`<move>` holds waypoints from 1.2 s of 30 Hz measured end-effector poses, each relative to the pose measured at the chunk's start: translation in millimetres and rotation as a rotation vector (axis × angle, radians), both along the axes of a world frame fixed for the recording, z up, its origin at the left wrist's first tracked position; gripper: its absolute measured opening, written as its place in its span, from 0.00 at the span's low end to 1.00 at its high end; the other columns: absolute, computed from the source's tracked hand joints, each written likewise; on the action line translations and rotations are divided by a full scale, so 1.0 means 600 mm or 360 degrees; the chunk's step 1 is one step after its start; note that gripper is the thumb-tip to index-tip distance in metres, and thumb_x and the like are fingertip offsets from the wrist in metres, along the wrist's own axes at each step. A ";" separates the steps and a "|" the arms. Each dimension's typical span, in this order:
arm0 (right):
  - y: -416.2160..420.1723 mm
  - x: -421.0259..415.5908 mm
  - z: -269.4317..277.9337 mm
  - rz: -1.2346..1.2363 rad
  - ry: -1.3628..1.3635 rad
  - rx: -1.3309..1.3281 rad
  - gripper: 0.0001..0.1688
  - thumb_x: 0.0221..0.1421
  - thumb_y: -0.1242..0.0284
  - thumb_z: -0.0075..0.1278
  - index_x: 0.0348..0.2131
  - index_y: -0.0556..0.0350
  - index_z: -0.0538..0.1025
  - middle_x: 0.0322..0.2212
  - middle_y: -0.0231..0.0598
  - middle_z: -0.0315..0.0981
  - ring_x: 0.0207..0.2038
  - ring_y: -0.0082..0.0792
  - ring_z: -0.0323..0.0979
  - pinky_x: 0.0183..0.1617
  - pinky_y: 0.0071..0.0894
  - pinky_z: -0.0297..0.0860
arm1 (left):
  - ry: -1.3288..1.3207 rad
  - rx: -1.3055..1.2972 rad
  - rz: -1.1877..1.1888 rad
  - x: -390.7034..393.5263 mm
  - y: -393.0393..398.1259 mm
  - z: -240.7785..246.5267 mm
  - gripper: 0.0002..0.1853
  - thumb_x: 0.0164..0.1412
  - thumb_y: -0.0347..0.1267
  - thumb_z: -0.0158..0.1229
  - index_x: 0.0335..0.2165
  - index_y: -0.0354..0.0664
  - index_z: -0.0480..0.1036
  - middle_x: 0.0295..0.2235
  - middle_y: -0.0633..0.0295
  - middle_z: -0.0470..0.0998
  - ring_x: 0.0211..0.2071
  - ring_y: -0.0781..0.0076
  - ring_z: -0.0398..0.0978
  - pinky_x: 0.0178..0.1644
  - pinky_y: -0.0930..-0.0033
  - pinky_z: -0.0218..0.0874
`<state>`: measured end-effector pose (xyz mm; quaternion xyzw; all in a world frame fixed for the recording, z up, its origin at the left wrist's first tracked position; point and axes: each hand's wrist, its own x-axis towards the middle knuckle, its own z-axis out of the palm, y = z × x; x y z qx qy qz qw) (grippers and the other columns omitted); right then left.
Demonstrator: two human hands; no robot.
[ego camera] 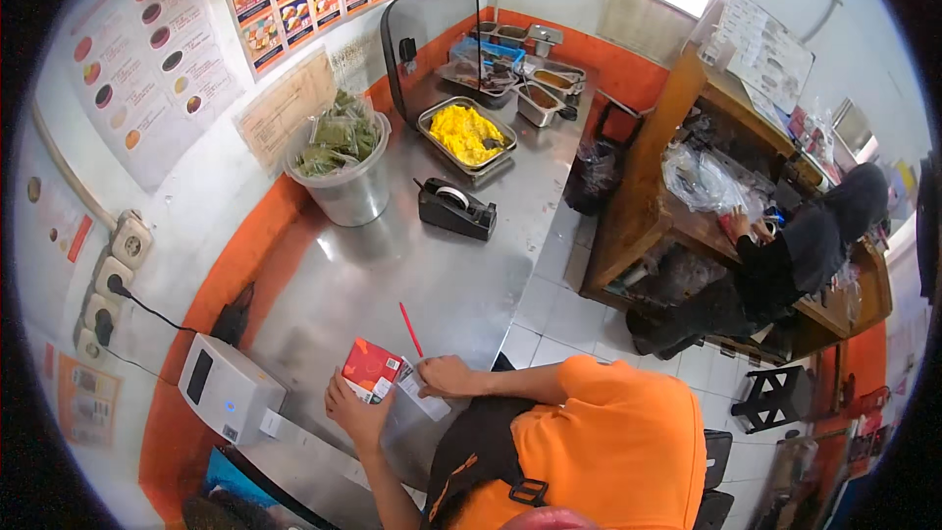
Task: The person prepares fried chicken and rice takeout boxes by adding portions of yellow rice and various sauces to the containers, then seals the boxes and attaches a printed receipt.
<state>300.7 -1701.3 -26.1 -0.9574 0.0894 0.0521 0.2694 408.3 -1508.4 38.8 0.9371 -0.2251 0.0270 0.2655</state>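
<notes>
My left hand (356, 405) grips the near side of a small red and white box (372, 369) on the stainless steel table (353, 294). The box has a white label with print on its corner. Just to the right, my right hand (445, 377) has its fingers curled at a white printed slip (425, 396), which sits against the box's right side. The fingertips are partly hidden. A thin red stick (411, 330), perhaps a pen, reaches away beyond the right hand; its near end lies close to the fingers.
On the left stands a white label printer (228, 390) with a paper strip (316, 445) coming out. Farther along are a black tape dispenser (458, 212), a bucket of leaf-wrapped parcels (346, 191) and a metal tray of yellow food (467, 134). A person (795, 258) works at a wooden shelf unit (625, 250).
</notes>
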 end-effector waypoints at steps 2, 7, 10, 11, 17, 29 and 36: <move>-0.001 0.011 -0.014 -0.0079 0.0015 0.0183 0.21 0.52 0.56 0.63 0.33 0.57 0.81 0.33 0.50 0.82 0.38 0.54 0.81 0.43 0.52 0.76 | 0.0139 -0.0106 0.0073 0.002 0.012 -0.017 0.55 0.33 0.46 0.80 0.60 0.39 0.65 0.56 0.46 0.69 0.60 0.42 0.62 0.62 0.36 0.53; -0.031 0.026 -0.013 -0.0121 -0.0030 0.0939 0.18 0.51 0.63 0.59 0.38 0.58 0.81 0.32 0.44 0.81 0.37 0.41 0.79 0.43 0.44 0.74 | 0.0024 -0.0490 0.0169 -0.050 0.027 -0.030 0.56 0.31 0.40 0.83 0.59 0.35 0.65 0.53 0.44 0.71 0.57 0.41 0.65 0.60 0.43 0.58; -0.019 0.028 -0.025 -0.0298 0.0105 0.1620 0.17 0.53 0.67 0.59 0.41 0.58 0.82 0.35 0.39 0.81 0.43 0.30 0.75 0.49 0.36 0.71 | 0.0109 -0.0549 0.0208 -0.086 0.003 0.006 0.54 0.31 0.41 0.83 0.57 0.36 0.67 0.52 0.44 0.72 0.55 0.41 0.66 0.59 0.42 0.58; -0.027 0.028 -0.028 -0.0314 0.0157 0.1844 0.17 0.53 0.69 0.59 0.42 0.57 0.82 0.35 0.38 0.81 0.43 0.30 0.76 0.49 0.35 0.71 | 0.0044 -0.0554 0.0199 -0.093 -0.006 0.006 0.54 0.32 0.42 0.83 0.57 0.37 0.67 0.52 0.44 0.72 0.55 0.41 0.66 0.59 0.42 0.58; -0.016 -0.020 0.053 -0.0424 -0.0033 0.2458 0.31 0.56 0.65 0.63 0.57 0.58 0.75 0.47 0.34 0.79 0.47 0.26 0.75 0.53 0.31 0.70 | -0.0242 -0.0368 0.0079 -0.114 -0.037 0.066 0.54 0.34 0.47 0.80 0.58 0.39 0.66 0.52 0.46 0.71 0.56 0.42 0.66 0.58 0.40 0.58; -0.245 -0.176 0.088 -0.1626 -0.0540 0.2643 0.29 0.59 0.66 0.63 0.53 0.66 0.74 0.48 0.40 0.78 0.48 0.32 0.77 0.53 0.39 0.75 | 0.0070 -0.0740 -0.0572 -0.155 -0.222 0.110 0.51 0.51 0.33 0.72 0.67 0.32 0.54 0.66 0.41 0.58 0.68 0.40 0.55 0.71 0.44 0.46; -0.523 -0.387 0.004 -0.2349 -0.1575 0.2204 0.21 0.61 0.62 0.60 0.48 0.57 0.77 0.39 0.31 0.78 0.40 0.29 0.76 0.44 0.33 0.72 | 0.0268 -0.0355 -0.0404 -0.140 -0.240 0.081 0.39 0.56 0.31 0.68 0.63 0.36 0.63 0.67 0.42 0.58 0.68 0.43 0.55 0.70 0.46 0.50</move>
